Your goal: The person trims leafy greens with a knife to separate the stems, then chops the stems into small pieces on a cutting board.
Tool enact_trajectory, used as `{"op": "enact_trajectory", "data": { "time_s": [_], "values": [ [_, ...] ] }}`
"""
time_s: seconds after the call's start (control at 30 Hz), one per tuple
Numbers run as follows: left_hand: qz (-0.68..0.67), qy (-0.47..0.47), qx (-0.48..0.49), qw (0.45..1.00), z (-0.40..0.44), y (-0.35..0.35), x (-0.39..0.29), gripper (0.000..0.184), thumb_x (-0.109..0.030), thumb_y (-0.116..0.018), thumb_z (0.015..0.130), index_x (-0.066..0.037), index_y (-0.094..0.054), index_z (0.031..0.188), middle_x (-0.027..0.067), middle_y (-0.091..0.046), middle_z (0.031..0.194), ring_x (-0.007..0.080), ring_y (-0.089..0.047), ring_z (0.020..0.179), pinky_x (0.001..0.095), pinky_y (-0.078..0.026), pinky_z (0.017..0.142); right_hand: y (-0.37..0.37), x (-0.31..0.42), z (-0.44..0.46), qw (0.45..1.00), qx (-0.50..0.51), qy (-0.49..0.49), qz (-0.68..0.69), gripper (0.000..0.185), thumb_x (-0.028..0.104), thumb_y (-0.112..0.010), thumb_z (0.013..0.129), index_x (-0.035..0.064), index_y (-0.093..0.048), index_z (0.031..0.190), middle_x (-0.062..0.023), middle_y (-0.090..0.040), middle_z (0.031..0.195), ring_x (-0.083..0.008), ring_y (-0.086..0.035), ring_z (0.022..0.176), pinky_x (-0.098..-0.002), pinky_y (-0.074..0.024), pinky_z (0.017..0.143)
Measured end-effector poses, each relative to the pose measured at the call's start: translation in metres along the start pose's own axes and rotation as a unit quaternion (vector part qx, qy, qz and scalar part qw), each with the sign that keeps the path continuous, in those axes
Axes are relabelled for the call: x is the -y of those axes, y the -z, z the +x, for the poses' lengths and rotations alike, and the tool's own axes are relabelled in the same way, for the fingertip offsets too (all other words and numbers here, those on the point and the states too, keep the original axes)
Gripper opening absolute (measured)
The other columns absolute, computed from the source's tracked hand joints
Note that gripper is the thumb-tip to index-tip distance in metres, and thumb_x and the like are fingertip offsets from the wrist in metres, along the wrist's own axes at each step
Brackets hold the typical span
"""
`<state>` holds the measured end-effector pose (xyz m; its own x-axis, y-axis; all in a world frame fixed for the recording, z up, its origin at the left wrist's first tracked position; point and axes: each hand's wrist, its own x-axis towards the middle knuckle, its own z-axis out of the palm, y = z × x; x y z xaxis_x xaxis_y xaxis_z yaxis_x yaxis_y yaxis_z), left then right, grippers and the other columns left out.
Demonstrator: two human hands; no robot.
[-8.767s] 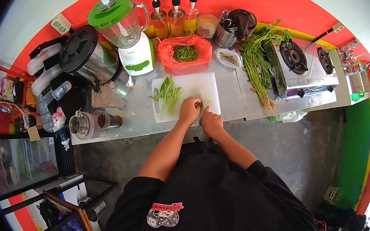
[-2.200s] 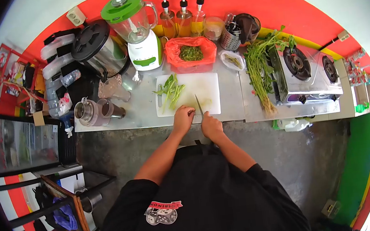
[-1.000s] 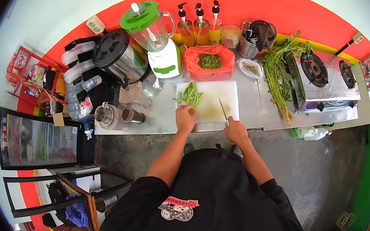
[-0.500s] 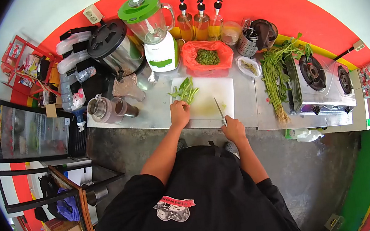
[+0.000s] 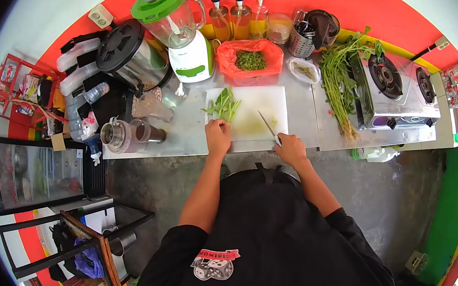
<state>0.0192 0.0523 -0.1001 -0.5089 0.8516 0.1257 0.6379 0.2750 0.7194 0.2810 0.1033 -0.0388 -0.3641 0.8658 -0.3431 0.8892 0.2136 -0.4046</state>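
Note:
On the white cutting board (image 5: 257,95) lies a small bunch of leafy greens (image 5: 225,106), its leaves pointing away from me. At the board's near left corner, my left hand (image 5: 218,137) is closed, its curled fingers over the stem end of the greens. My right hand (image 5: 291,150) grips a knife (image 5: 267,123) by its handle beside the near right corner. The blade points away and slightly left over the board, apart from the greens. Small green bits and a greenish wet stain mark the board's surface.
Behind the board stands a red plastic bag (image 5: 226,58) of chopped greens, with a blender (image 5: 190,62) to its left. Long-stemmed greens (image 5: 339,91) lie right, beside a gas stove (image 5: 398,90). Pitchers (image 5: 118,134) stand left on the metal counter (image 5: 191,130).
The view has shifted slightly. My right hand and the knife sit a little farther right of the board. My left hand stays by the greens.

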Motion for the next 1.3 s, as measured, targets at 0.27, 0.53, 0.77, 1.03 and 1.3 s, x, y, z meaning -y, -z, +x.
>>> {"op": "enact_trajectory", "data": {
  "time_s": [0.27, 0.53, 0.77, 1.03, 1.3],
  "values": [
    [-0.108, 0.094, 0.009, 0.990, 0.006, 0.018, -0.012, 0.009, -0.009, -0.068, 0.091, 0.000, -0.065, 0.092, 0.0139, -0.070, 0.087, 0.0293, -0.065, 0.078, 0.0390, -0.051, 0.074, -0.001, -0.003, 0.004, 0.997, 0.022, -0.064, -0.046, 0.031, 0.033, -0.073, 0.082, 0.0087, -0.074, 0.100, -0.0185, -0.073, 0.097, -0.0386, -0.070, 0.094, -0.0489, -0.0563, 0.083],
    [-0.157, 0.095, -0.065, 0.981, 0.004, 0.021, -0.008, 0.012, 0.001, -0.070, 0.085, 0.002, -0.067, 0.097, 0.0104, -0.071, 0.082, 0.0184, -0.066, 0.072, 0.0324, -0.053, 0.070, 0.015, -0.012, 0.005, 0.993, 0.021, -0.106, -0.047, 0.033, 0.038, -0.073, 0.084, 0.0106, -0.074, 0.102, -0.0181, -0.073, 0.101, -0.0379, -0.071, 0.097, -0.0482, -0.0565, 0.084],
    [-0.176, 0.031, -0.072, 0.981, 0.012, 0.021, -0.025, 0.010, -0.005, -0.071, 0.087, 0.001, -0.070, 0.096, 0.0104, -0.072, 0.085, 0.0181, -0.066, 0.072, 0.0314, -0.052, 0.070, 0.009, -0.010, 0.003, 0.998, 0.016, -0.060, 0.007, 0.037, 0.043, -0.076, 0.082, 0.0063, -0.072, 0.088, -0.0186, -0.072, 0.089, -0.0402, -0.069, 0.090, -0.0496, -0.0544, 0.079],
    [-0.210, -0.044, 0.133, 0.968, -0.005, 0.000, -0.077, 0.010, -0.005, -0.072, 0.085, 0.000, -0.070, 0.094, 0.0120, -0.069, 0.087, 0.0222, -0.066, 0.075, 0.0327, -0.052, 0.071, 0.006, -0.014, 0.006, 0.998, -0.017, -0.051, 0.033, 0.035, 0.037, -0.075, 0.084, 0.0016, -0.069, 0.086, -0.0212, -0.071, 0.086, -0.0418, -0.068, 0.084, -0.0504, -0.0531, 0.075],
    [-0.150, -0.057, 0.146, 0.976, -0.010, -0.020, -0.047, 0.009, -0.002, -0.070, 0.082, 0.000, -0.070, 0.092, 0.0124, -0.062, 0.084, 0.0254, -0.063, 0.073, 0.0367, -0.051, 0.069, 0.006, 0.005, 0.008, 0.999, 0.029, -0.021, 0.015, 0.034, 0.036, -0.065, 0.093, 0.0035, -0.065, 0.103, -0.0247, -0.070, 0.095, -0.0439, -0.068, 0.093, -0.0531, -0.0543, 0.082]
  ]
}}
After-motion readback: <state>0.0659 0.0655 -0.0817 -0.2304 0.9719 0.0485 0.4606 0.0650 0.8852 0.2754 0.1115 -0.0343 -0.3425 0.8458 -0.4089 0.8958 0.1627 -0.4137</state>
